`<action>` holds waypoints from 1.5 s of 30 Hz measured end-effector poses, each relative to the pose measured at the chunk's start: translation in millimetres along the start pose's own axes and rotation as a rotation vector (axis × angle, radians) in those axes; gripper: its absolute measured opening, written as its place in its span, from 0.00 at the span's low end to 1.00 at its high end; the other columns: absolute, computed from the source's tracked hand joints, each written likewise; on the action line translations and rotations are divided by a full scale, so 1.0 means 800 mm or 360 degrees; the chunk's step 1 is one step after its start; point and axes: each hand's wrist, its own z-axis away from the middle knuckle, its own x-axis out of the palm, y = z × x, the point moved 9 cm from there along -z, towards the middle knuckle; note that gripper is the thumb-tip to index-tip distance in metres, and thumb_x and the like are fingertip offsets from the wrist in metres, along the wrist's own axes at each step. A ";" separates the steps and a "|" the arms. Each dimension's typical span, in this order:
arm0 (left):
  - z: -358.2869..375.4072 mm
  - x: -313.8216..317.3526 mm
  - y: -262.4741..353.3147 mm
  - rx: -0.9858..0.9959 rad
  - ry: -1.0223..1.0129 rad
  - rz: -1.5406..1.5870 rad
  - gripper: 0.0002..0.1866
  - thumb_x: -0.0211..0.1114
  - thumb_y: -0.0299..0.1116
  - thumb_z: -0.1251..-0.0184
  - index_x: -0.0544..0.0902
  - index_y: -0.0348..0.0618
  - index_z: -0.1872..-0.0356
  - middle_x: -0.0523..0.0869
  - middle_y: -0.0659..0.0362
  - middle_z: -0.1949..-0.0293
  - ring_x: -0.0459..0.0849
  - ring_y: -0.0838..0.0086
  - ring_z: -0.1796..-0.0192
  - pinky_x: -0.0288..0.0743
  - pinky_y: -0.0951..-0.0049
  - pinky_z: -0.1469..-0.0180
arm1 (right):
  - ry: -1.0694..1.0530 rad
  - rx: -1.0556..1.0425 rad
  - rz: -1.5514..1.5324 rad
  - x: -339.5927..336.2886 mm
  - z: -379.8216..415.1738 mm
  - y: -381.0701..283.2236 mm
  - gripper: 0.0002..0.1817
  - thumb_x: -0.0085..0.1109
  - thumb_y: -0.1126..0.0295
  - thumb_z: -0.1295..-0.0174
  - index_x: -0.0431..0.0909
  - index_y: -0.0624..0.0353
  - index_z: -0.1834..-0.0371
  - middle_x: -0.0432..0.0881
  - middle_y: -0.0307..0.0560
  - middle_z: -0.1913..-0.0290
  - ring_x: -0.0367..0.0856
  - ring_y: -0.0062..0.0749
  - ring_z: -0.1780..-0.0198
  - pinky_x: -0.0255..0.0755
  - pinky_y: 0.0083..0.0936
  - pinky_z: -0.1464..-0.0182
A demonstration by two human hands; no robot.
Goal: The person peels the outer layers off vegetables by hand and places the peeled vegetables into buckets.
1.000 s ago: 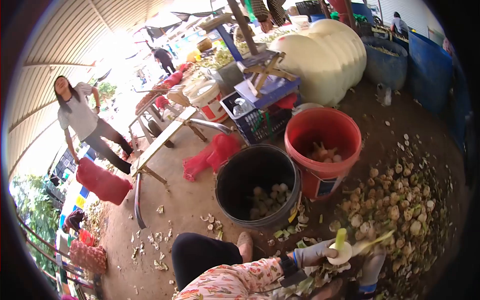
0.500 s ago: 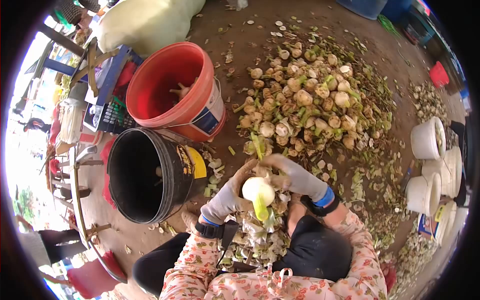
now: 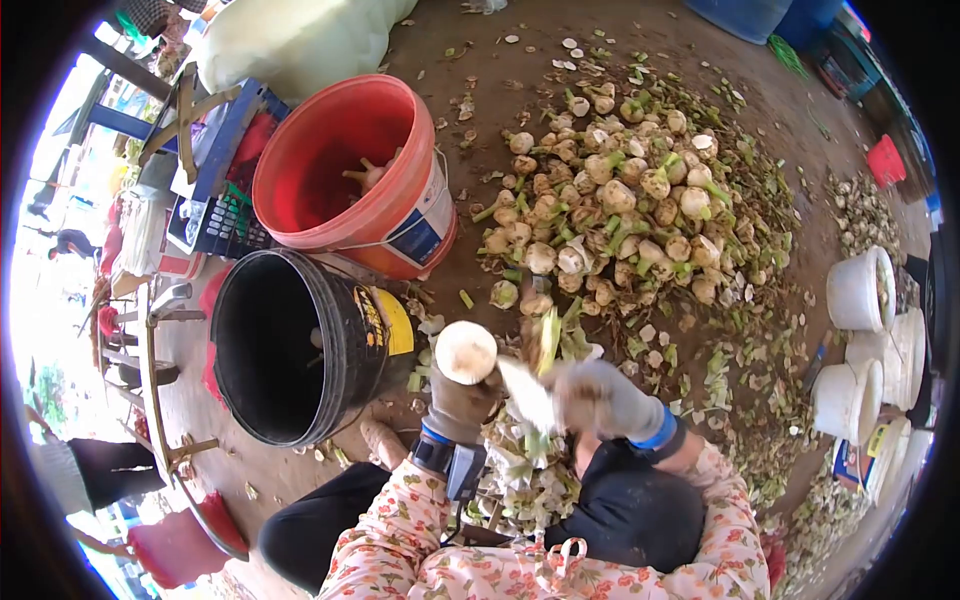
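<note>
My left hand, in a grey work glove, is closed round a garlic bulb whose pale round end faces up. My gloved right hand is closed and smeared by motion. A knife with a bright, blurred blade extends from it toward the left hand. A piece of green stem appears just above the blade, apart from the bulb. Pale peelings and trimmings lie between my legs. Beyond my hands, a large heap of garlic bulbs with short green stems rests on the ground.
To the left stand a black bucket and a red bucket with a few bulbs inside. Several white tubs line the right side. A wooden-framed chair and blue crate are farther left. A pale sack lies behind.
My left hand has turned the bulb and moved it left, so its round end faces up. My right hand has drawn away to the right and lower, bringing the blade into sight. The stem is now separate.
</note>
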 end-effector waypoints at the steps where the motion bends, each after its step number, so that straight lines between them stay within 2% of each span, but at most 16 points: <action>1: 0.003 -0.001 -0.001 0.0016 -0.0016 0.0115 0.21 0.51 0.51 0.34 0.78 0.45 0.55 0.85 0.57 0.66 0.85 0.66 0.68 0.79 0.74 0.72 | -0.0281 -0.0031 -0.0010 0.031 -0.011 -0.042 0.09 0.59 0.67 0.36 0.76 0.62 0.67 0.80 0.48 0.60 0.78 0.30 0.60 0.71 0.30 0.52; 3: 0.017 0.007 0.051 0.0991 0.0140 -0.1663 0.23 0.51 0.53 0.35 0.78 0.46 0.54 0.85 0.56 0.65 0.85 0.65 0.67 0.81 0.71 0.71 | -0.0534 0.0107 0.0061 0.051 -0.006 -0.018 0.10 0.58 0.66 0.36 0.76 0.63 0.64 0.80 0.54 0.56 0.79 0.40 0.55 0.71 0.31 0.51; 4: 0.020 0.020 0.058 0.1072 0.0171 -0.1655 0.23 0.51 0.54 0.35 0.78 0.46 0.53 0.85 0.55 0.64 0.85 0.65 0.67 0.81 0.70 0.71 | -0.0534 0.0196 0.0076 0.051 -0.004 0.002 0.10 0.57 0.66 0.36 0.76 0.63 0.62 0.80 0.55 0.54 0.79 0.41 0.54 0.71 0.31 0.51; 6: 0.004 -0.007 0.032 0.0118 0.0379 -0.0106 0.22 0.51 0.53 0.34 0.78 0.46 0.52 0.85 0.56 0.62 0.85 0.64 0.66 0.83 0.66 0.69 | -0.0600 0.0528 0.0489 0.046 0.007 0.066 0.15 0.57 0.62 0.37 0.76 0.63 0.56 0.80 0.55 0.51 0.79 0.46 0.51 0.72 0.34 0.49; 7: -0.006 -0.007 0.040 -0.0182 0.0060 -0.0057 0.22 0.51 0.52 0.33 0.78 0.47 0.51 0.85 0.57 0.59 0.86 0.64 0.64 0.84 0.62 0.67 | -0.0687 0.0830 0.1111 0.036 0.032 0.112 0.23 0.54 0.66 0.39 0.71 0.56 0.40 0.79 0.56 0.51 0.78 0.48 0.51 0.71 0.36 0.48; 9: -0.005 0.039 0.096 0.0215 0.0236 -0.0326 0.19 0.51 0.49 0.31 0.76 0.48 0.49 0.84 0.57 0.55 0.85 0.69 0.59 0.84 0.70 0.67 | -0.0950 0.1254 0.1715 0.007 0.063 0.176 0.24 0.54 0.51 0.39 0.74 0.55 0.46 0.81 0.56 0.58 0.79 0.52 0.54 0.73 0.39 0.52; 11: 0.012 0.124 0.155 0.0534 -0.0034 -0.0228 0.24 0.49 0.50 0.29 0.71 0.39 0.44 0.80 0.52 0.51 0.82 0.66 0.52 0.83 0.72 0.57 | -0.0258 0.0875 0.1808 -0.050 0.049 0.178 0.20 0.54 0.53 0.40 0.75 0.54 0.52 0.82 0.54 0.66 0.80 0.52 0.62 0.74 0.41 0.60; 15: 0.024 0.187 0.183 0.0797 -0.0294 -0.0340 0.21 0.49 0.44 0.27 0.70 0.34 0.47 0.78 0.52 0.59 0.76 0.69 0.66 0.76 0.79 0.56 | 0.0087 0.0822 0.2332 -0.133 -0.025 0.178 0.20 0.56 0.71 0.51 0.75 0.54 0.51 0.81 0.51 0.57 0.82 0.46 0.57 0.74 0.40 0.57; 19: -0.022 0.091 0.072 0.0096 0.0085 -0.0720 0.12 0.55 0.40 0.30 0.75 0.41 0.56 0.80 0.57 0.63 0.79 0.74 0.63 0.74 0.77 0.65 | 0.0058 0.0122 0.2849 -0.159 -0.047 0.241 0.20 0.57 0.73 0.50 0.75 0.52 0.50 0.81 0.50 0.60 0.81 0.46 0.57 0.74 0.37 0.58; 22: -0.023 0.003 0.027 0.0038 0.0265 -0.0904 0.19 0.56 0.40 0.31 0.73 0.41 0.44 0.81 0.58 0.57 0.80 0.70 0.57 0.76 0.70 0.54 | 0.0153 0.0961 0.2409 -0.214 -0.031 0.279 0.25 0.57 0.75 0.49 0.72 0.51 0.44 0.80 0.51 0.59 0.81 0.48 0.58 0.74 0.37 0.58; 26: -0.036 -0.027 0.006 0.0656 0.0222 -0.1929 0.29 0.64 0.27 0.41 0.65 0.39 0.37 0.76 0.56 0.48 0.78 0.71 0.48 0.76 0.69 0.49 | 0.1129 0.1013 -0.0151 -0.189 0.028 0.252 0.21 0.52 0.69 0.35 0.66 0.56 0.39 0.80 0.43 0.56 0.81 0.36 0.59 0.77 0.34 0.59; 27: -0.032 -0.017 -0.004 0.0953 0.0091 -0.2254 0.32 0.66 0.24 0.43 0.64 0.39 0.36 0.75 0.56 0.46 0.77 0.71 0.47 0.76 0.69 0.49 | 0.1078 0.0864 -0.0495 -0.167 0.030 0.249 0.22 0.48 0.61 0.31 0.65 0.60 0.38 0.79 0.43 0.54 0.81 0.32 0.58 0.78 0.32 0.59; 30: -0.045 -0.010 -0.040 0.0637 -0.0089 -0.1718 0.38 0.68 0.19 0.50 0.62 0.38 0.36 0.73 0.54 0.44 0.76 0.72 0.46 0.75 0.69 0.47 | 0.0980 0.0825 -0.0828 -0.094 0.016 0.176 0.25 0.48 0.58 0.30 0.64 0.63 0.37 0.78 0.44 0.50 0.79 0.29 0.54 0.76 0.28 0.54; 34: -0.028 0.031 -0.021 0.0775 -0.0105 -0.2024 0.37 0.72 0.21 0.55 0.66 0.37 0.39 0.72 0.54 0.44 0.75 0.70 0.45 0.71 0.70 0.42 | 0.0850 0.0384 0.0255 -0.125 0.006 0.116 0.28 0.50 0.52 0.32 0.65 0.64 0.39 0.75 0.45 0.47 0.76 0.26 0.53 0.73 0.23 0.54; 38: -0.003 0.088 -0.014 0.1115 -0.0282 -0.2484 0.36 0.74 0.22 0.63 0.73 0.41 0.45 0.72 0.52 0.47 0.73 0.63 0.43 0.69 0.68 0.42 | 0.0853 0.0614 0.0537 -0.124 0.000 0.102 0.19 0.57 0.60 0.36 0.74 0.63 0.50 0.78 0.39 0.58 0.73 0.20 0.59 0.71 0.21 0.54; 45: -0.003 0.088 -0.016 0.1043 -0.0292 -0.2508 0.35 0.75 0.23 0.66 0.76 0.42 0.48 0.74 0.52 0.49 0.75 0.63 0.46 0.70 0.68 0.43 | 0.0845 0.0747 0.0093 -0.122 0.020 0.117 0.16 0.59 0.63 0.37 0.75 0.64 0.54 0.78 0.38 0.61 0.73 0.20 0.60 0.70 0.20 0.55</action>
